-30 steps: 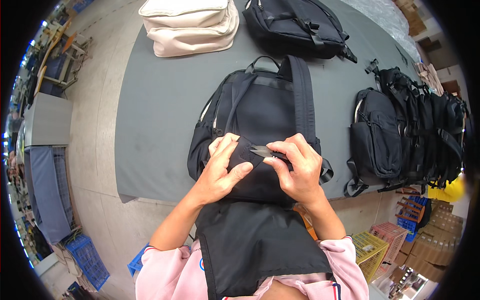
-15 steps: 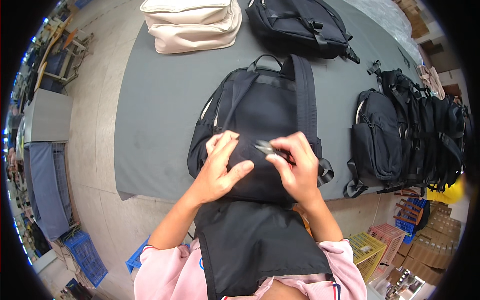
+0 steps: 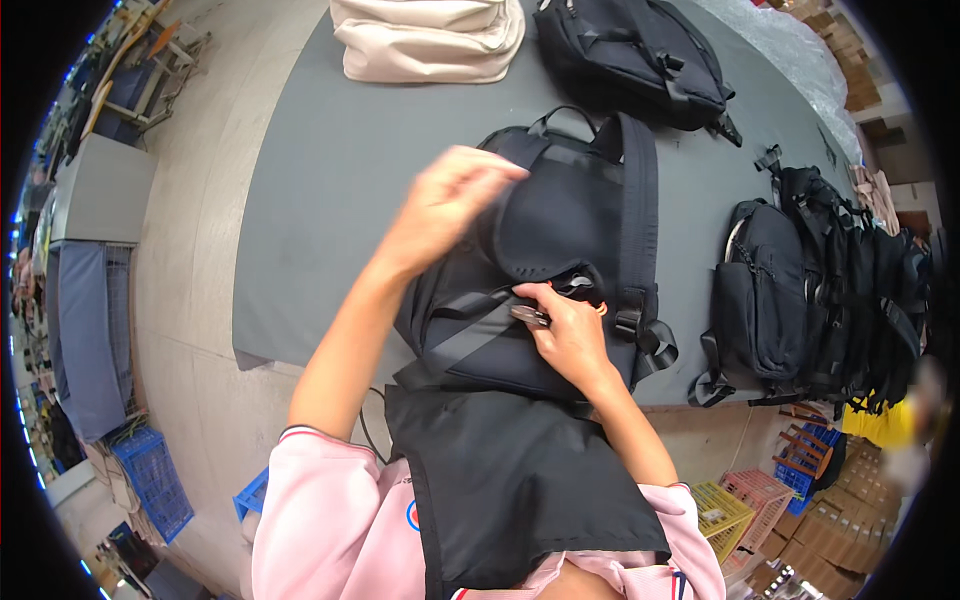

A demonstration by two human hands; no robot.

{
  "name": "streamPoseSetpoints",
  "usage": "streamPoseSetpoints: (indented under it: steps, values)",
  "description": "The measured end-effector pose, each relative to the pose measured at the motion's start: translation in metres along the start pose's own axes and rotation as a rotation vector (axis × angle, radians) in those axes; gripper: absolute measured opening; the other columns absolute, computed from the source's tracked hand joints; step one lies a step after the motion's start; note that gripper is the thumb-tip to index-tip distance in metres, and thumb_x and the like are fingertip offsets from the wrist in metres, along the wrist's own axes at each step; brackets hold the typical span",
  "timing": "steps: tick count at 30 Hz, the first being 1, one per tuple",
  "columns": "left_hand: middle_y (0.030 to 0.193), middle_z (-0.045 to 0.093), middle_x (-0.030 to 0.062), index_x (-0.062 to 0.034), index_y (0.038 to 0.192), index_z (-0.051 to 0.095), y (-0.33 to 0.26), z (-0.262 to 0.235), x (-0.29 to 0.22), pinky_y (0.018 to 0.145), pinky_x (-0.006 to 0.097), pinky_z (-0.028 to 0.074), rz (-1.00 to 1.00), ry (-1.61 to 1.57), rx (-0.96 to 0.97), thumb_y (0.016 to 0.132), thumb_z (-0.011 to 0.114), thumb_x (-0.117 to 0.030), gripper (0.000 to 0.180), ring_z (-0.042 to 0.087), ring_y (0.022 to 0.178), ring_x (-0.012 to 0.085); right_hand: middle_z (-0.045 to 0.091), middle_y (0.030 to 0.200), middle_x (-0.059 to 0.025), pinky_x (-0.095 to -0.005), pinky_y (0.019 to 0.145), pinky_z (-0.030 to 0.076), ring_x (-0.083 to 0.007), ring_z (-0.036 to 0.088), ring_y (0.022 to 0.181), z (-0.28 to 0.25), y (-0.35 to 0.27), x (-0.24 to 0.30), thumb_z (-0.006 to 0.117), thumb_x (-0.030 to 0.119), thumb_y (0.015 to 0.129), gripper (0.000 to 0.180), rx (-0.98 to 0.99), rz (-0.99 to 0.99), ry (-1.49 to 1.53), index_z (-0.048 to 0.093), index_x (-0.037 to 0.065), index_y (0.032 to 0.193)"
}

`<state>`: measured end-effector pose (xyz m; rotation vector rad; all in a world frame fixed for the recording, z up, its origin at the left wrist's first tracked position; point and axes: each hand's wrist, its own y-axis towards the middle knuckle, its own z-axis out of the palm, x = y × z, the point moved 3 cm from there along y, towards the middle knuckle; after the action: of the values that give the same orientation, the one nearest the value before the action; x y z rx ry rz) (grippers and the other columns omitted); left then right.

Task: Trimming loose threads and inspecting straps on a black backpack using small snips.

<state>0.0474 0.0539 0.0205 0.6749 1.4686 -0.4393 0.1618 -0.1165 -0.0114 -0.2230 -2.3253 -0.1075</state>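
A black backpack (image 3: 540,365) lies on the grey-covered table in front of me, its shoulder straps upward and its top handle away from me. Over its upper left part hovers my left hand (image 3: 445,210), fingers curled and smeared by motion. Whether it holds anything I cannot tell. My right hand (image 3: 572,335) is closed around small thread snips (image 3: 530,315), whose metal part points left. Its fingers rest at the lower middle of the backpack, beside a curved dark padded part (image 3: 545,245) and a webbing strap (image 3: 470,335).
Cream bags (image 3: 430,45) and another black backpack (image 3: 635,65) lie at the far side of the table (image 3: 300,220). A row of black backpacks (image 3: 765,290) stands on the right. Plastic crates (image 3: 155,485) sit on the floor, and a black apron (image 3: 520,480) covers my lap.
My left hand has lifted up and away from the backpack's middle. The right hand with the snips has moved slightly down and left. The backpack's strap and webbing lie differently; the view has shifted.
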Motion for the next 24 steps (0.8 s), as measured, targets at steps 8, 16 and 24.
streamPoseSetpoints:
  steps: [8,16,24]
  values:
    - [0.088,0.061,0.0068,-0.0038,0.11,0.055,-0.19,-0.039,0.012,0.073,0.029,0.048,-0.542,0.299,0.014,0.079,0.07,-0.021,0.039,0.06,0.08,0.0161,0.061,0.081,-0.0075,-0.0348,0.06,0.049,-0.0261,0.062,0.068,-0.004,-0.01,0.035,0.06,-0.005,0.064,0.051,0.153,-0.205,-0.095,0.063,0.011,0.112]
    - [0.108,0.052,0.0102,0.0007,0.11,0.054,-0.207,-0.006,0.035,0.074,0.03,0.052,-0.64,0.149,-0.02,0.077,0.073,-0.02,0.043,0.059,0.097,0.0214,0.06,0.08,-0.0078,-0.0363,0.06,0.048,-0.0278,0.062,0.071,0.014,-0.001,0.022,0.061,-0.003,0.07,0.027,0.077,-0.176,-0.166,0.066,0.008,0.094]
    - [0.089,0.057,0.0095,-0.0005,0.102,0.05,-0.203,0.004,0.017,0.064,0.027,0.051,-0.486,-0.12,0.156,0.089,0.062,-0.02,0.026,0.062,0.082,0.0188,0.066,0.079,-0.0082,-0.0262,0.059,0.045,-0.0135,0.06,0.067,0.008,0.004,-0.016,0.061,0.003,0.084,0.016,-0.069,-0.044,0.17,0.067,0.002,0.099]
